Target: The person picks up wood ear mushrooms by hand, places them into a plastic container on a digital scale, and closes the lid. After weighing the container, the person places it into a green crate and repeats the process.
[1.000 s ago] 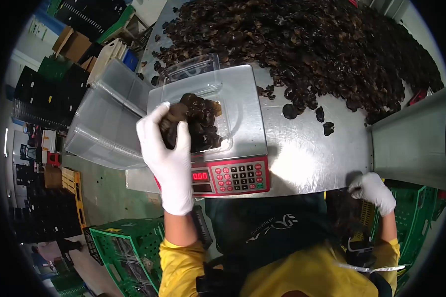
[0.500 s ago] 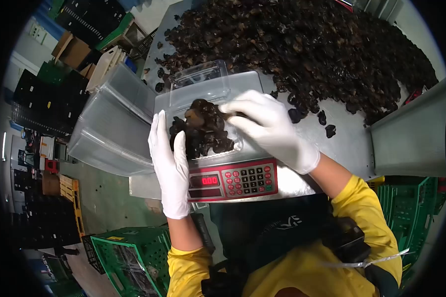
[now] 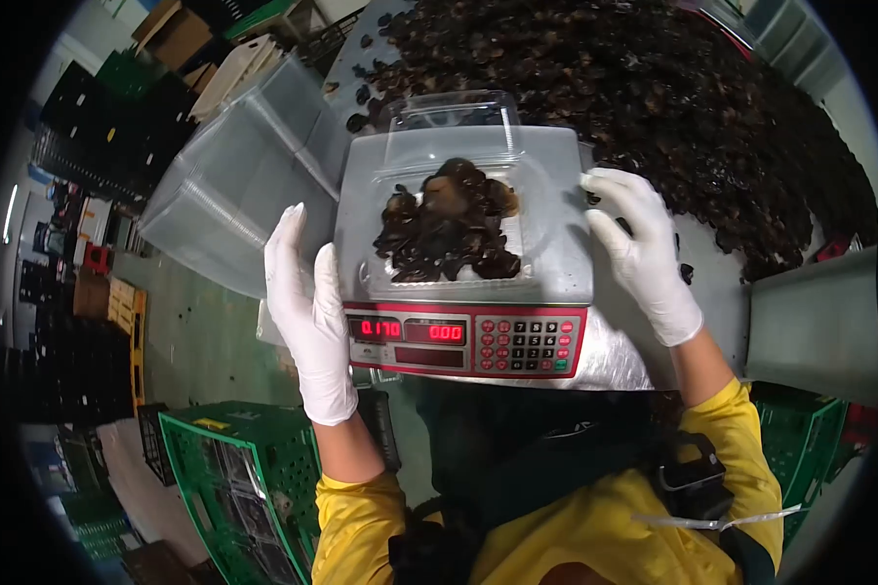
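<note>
A clear plastic clamshell container (image 3: 527, 278) sits on the flat plate of a red-fronted digital scale (image 3: 463, 339). Dark brown wood ear mushrooms (image 3: 449, 224), as they appear, are heaped inside it, and its lid (image 3: 449, 109) stands folded back behind. Red digits on the scale read 0.170 and 0.00. My left hand (image 3: 307, 322), in a white glove, is beside the scale's left edge with thumb and fingers apart. On the right, my gloved right hand (image 3: 639, 249) hovers by the plate's edge, fingers curved and spread, holding nothing. Neither hand touches the mushrooms.
A large pile of the same dark mushrooms (image 3: 634, 97) covers the table behind the scale. Stacked clear plastic containers (image 3: 234, 185) lean at the left. A grey bin (image 3: 815, 331) stands at the right, and green crates (image 3: 234, 487) are below on both sides.
My right hand has left the mushrooms and moved right, off the container. My left hand has drawn away from the container's left side. The scale's 0.170 reading is now visible.
</note>
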A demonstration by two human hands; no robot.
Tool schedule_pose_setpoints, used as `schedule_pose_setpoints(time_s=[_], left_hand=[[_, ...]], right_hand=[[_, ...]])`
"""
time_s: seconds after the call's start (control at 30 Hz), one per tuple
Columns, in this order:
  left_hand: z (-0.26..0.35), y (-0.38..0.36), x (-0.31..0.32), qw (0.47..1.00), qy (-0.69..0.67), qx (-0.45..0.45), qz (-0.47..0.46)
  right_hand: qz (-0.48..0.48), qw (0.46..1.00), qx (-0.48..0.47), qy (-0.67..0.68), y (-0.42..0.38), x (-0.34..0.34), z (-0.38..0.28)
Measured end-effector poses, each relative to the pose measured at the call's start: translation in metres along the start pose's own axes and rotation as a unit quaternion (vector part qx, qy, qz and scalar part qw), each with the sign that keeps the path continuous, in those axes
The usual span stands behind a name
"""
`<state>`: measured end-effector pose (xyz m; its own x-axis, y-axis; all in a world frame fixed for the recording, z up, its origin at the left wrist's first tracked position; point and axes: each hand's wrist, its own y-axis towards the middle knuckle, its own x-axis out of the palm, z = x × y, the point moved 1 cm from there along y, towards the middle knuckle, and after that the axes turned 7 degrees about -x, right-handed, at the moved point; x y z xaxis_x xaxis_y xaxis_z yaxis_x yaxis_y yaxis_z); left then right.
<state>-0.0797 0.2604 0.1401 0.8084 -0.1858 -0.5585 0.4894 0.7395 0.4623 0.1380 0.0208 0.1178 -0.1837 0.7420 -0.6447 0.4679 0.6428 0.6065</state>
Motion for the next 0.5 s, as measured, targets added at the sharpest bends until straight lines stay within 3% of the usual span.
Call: schedule_pose_setpoints(time_s=[0.23, 0.5], left_hand=[[-0.004, 0.007, -0.006, 1.0, 0.021, -0.021, -0.001], [0.001, 0.024, -0.005, 0.996, 0.055, 0.017, -0.072]], right_hand=[[0.035, 0.99, 0.131, 0.046, -0.039, -0.03, 0.044], [-0.008, 0.993, 0.107, -0.054, -0.053, -0.038, 0.05]])
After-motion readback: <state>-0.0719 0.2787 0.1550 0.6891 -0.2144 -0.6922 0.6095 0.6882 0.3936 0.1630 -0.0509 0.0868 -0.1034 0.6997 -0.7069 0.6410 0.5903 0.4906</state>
